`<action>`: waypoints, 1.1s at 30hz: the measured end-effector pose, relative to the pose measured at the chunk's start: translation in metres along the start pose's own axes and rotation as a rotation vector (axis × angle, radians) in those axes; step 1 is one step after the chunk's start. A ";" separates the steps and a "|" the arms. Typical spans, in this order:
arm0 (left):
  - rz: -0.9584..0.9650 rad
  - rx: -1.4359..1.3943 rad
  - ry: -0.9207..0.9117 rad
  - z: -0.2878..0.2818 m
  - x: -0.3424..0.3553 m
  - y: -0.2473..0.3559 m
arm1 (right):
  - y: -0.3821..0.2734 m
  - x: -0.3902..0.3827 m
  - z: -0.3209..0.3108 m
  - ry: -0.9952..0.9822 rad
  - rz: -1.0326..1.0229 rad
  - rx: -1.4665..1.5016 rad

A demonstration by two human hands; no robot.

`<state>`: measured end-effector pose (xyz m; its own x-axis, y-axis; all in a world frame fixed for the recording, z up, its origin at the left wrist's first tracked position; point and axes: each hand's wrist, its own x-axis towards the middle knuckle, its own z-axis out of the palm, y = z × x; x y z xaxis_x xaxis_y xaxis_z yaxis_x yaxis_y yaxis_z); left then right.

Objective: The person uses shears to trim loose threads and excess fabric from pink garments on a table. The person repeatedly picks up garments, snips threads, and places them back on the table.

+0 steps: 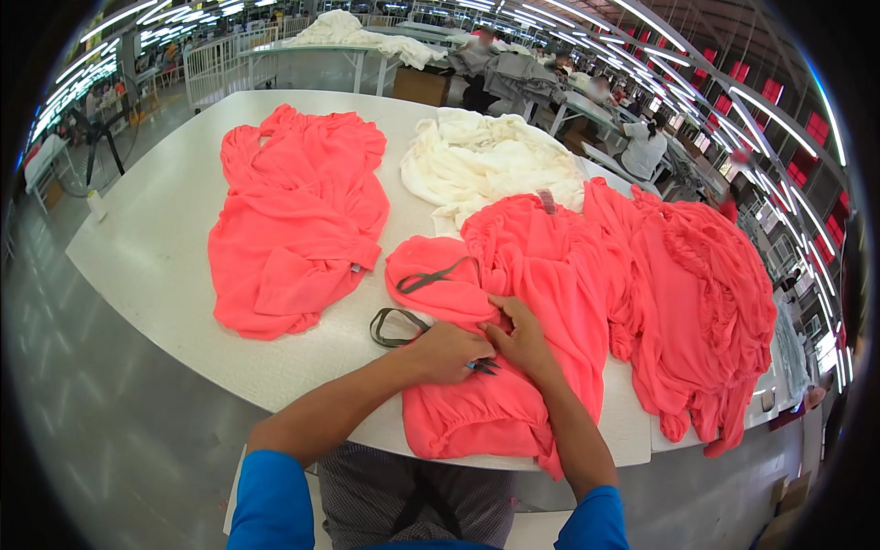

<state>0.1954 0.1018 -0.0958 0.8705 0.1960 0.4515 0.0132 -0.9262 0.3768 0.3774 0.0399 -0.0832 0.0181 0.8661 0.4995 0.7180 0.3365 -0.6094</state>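
Note:
A coral garment [541, 266] with gathered edges lies spread on the table in front of me. My left hand [454, 353] is closed round small thread snips [483, 367]; their dark blades stick out to the right, with a bit of blue at the handle. Its fingertips also touch the cloth. My right hand [521, 337] pinches a fold of the garment just beside it. A dark ribbon loop [390, 328] shows left of my left hand, and more dark ribbon lies across the coral cloth above. What is pinched between the fingers is partly hidden.
Another coral garment [298, 220] lies at the left of the white table [156, 247]. Cream cloth [495, 156] is heaped at the far side, and a coral pile [706, 302] hangs over the right edge. Beyond, people sit at worktables; a railing [229, 69] stands far left.

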 end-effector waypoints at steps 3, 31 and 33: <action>-0.026 -0.164 0.071 -0.008 0.001 -0.004 | 0.009 -0.005 -0.003 -0.070 -0.127 -0.079; -0.952 0.623 0.802 -0.193 -0.279 0.051 | 0.004 -0.011 -0.018 0.268 0.223 0.127; -1.116 0.752 0.855 -0.213 -0.382 0.077 | 0.017 -0.006 -0.015 0.345 0.352 0.463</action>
<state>-0.2412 0.0245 -0.0670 -0.2587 0.7298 0.6328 0.8809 -0.0906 0.4645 0.3996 0.0353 -0.0873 0.4726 0.8112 0.3444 0.2583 0.2462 -0.9342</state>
